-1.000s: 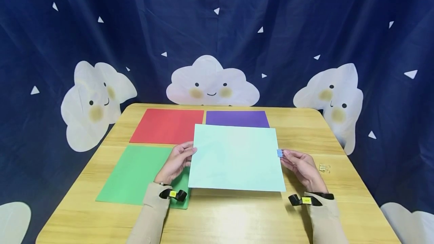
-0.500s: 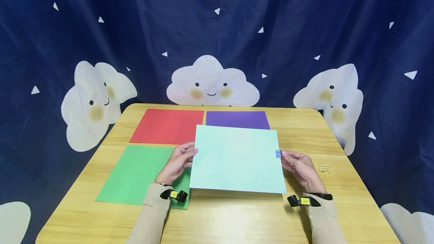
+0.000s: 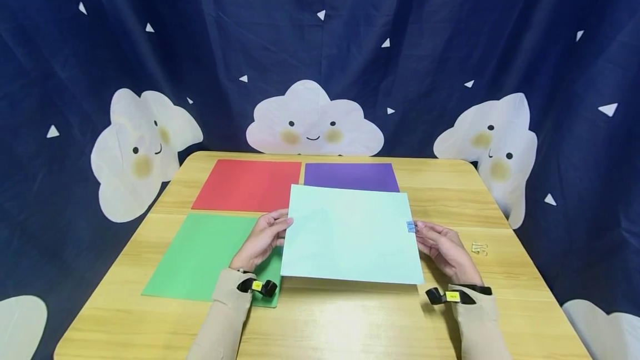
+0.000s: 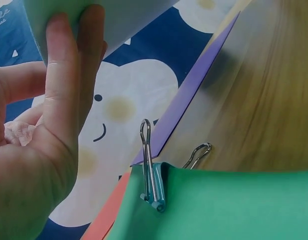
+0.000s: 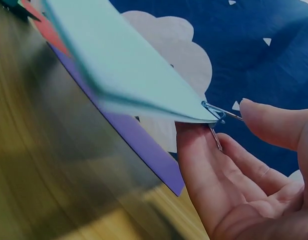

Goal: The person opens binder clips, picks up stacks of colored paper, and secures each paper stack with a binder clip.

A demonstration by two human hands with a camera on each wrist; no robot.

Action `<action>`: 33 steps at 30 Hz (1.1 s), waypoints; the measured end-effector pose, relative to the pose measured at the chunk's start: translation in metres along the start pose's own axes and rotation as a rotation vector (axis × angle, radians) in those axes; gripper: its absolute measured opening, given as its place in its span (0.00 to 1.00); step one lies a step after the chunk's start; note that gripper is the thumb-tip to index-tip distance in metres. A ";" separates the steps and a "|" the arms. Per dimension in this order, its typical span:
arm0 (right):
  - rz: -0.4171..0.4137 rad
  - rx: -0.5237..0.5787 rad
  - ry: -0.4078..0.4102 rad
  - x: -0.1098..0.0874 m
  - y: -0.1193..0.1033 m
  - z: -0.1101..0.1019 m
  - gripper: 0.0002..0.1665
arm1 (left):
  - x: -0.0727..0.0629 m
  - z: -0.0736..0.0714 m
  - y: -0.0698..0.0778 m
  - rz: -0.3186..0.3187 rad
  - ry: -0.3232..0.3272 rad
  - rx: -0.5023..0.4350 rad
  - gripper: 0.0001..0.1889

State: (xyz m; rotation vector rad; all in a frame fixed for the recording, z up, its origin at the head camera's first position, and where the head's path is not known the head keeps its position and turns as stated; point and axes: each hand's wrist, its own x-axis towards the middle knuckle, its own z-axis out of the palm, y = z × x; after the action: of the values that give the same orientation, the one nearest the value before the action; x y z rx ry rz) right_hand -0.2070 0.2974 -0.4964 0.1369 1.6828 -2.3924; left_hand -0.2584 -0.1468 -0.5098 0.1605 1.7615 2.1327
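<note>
My left hand (image 3: 261, 238) pinches the left edge of a stack of pale mint paper (image 3: 350, 238), thumb on top and fingers beneath. The stack is held tilted above the table. At the middle of its right edge, a blue binder clip (image 3: 411, 226) sits over the paper. My right hand (image 3: 445, 246) holds this clip by its wire handles. In the right wrist view, the thumb is at the upper handle (image 5: 223, 111), while the fingers lie below the paper and the lower handle.
Green paper (image 3: 205, 254) lies at left, with a teal binder clip (image 4: 156, 187) on its edge in the left wrist view. Red paper (image 3: 250, 185) and partly covered purple paper (image 3: 350, 175) lie behind. A gold-toned binder clip (image 3: 479, 249) lies on the table at right.
The blue clip has shifted slightly left and now overlaps the right edge of the mint paper more. The paper has moved a little right; both hands stay nearly in place.
</note>
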 end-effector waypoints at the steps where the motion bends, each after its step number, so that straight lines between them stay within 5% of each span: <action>1: 0.003 0.004 -0.006 0.000 0.000 -0.001 0.14 | 0.000 0.000 0.000 -0.001 -0.003 0.004 0.34; 8: 0.018 0.027 -0.027 -0.001 0.001 -0.002 0.13 | 0.000 0.003 -0.001 -0.015 -0.016 0.024 0.33; 25: 0.023 0.077 -0.267 -0.007 0.001 -0.006 0.21 | 0.000 0.007 -0.005 -0.035 -0.064 0.032 0.34; 33: 0.056 -0.038 -0.177 -0.006 0.002 -0.006 0.14 | 0.001 0.011 -0.007 -0.049 -0.080 0.076 0.32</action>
State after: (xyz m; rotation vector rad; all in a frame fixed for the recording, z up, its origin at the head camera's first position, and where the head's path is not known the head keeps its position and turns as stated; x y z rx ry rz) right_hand -0.2009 0.3027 -0.4992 -0.0325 1.6210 -2.2580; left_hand -0.2542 -0.1351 -0.5145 0.2174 1.7824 1.9985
